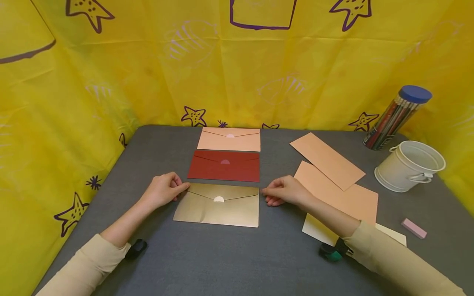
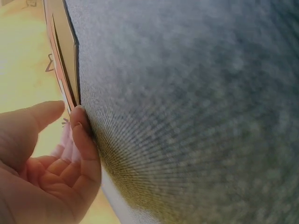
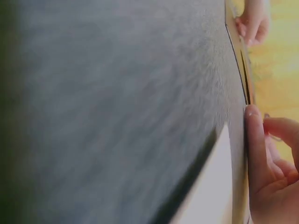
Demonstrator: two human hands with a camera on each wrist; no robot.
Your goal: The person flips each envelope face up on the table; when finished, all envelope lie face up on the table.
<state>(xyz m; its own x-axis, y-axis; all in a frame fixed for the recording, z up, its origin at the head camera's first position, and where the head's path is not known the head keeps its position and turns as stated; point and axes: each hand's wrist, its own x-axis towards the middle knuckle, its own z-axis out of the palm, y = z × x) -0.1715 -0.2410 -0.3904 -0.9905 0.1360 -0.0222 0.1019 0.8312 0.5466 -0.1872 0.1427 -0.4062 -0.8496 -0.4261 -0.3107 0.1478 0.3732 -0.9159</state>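
A gold envelope (image 1: 218,213) lies flap side up on the grey table, with a pale round sticker at its flap tip. Beyond it lie a dark red envelope (image 1: 226,170) and, farthest, a peach envelope (image 1: 229,142), forming a column. My left hand (image 1: 164,190) is at the gold envelope's upper left corner, a fingertip touching it. A gap shows between thumb and forefinger in the left wrist view. My right hand (image 1: 283,191) rests by the right edge, fingers loosely bent and holding nothing; whether its fingertip touches the edge is hard to tell.
Right of the column, peach papers (image 1: 327,160) overlap, with a cream sheet (image 1: 318,230) beneath my right forearm. Farther right stand a white bucket (image 1: 398,172) and a leaning, blue-lidded tube of pencils (image 1: 392,119). A pink eraser (image 1: 414,228) lies nearer. Yellow cloth (image 1: 148,82) hangs behind.
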